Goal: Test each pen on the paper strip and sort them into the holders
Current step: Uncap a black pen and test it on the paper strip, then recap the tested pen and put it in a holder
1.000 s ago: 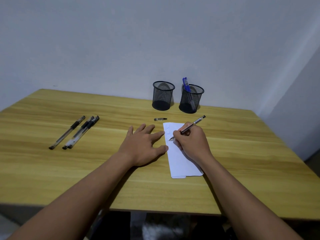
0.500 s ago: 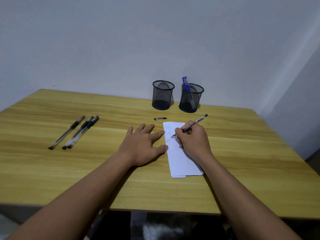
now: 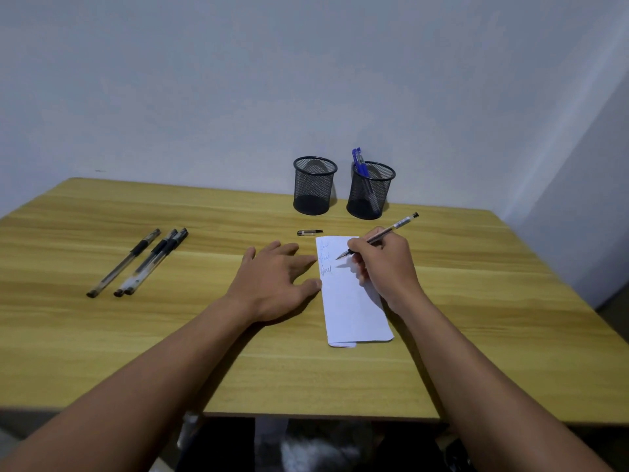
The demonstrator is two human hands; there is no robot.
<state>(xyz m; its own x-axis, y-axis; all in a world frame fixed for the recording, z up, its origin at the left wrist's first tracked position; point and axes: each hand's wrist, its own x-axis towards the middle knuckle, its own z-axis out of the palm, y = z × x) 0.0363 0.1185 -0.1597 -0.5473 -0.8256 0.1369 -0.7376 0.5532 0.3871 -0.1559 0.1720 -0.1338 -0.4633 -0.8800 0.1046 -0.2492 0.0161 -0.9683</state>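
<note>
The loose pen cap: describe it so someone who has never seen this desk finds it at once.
Start at the wooden table and find the left-hand black mesh holder at its far edge. In front of it, just beyond the top left corner of the paper strip, lies the pen cap. It is the only short, stubby piece; the three pens far to the left are long.

Head view (wide-angle) looks down over table (image 3: 102, 335).

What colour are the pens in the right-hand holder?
The pens are blue; head view shows them best.
</note>
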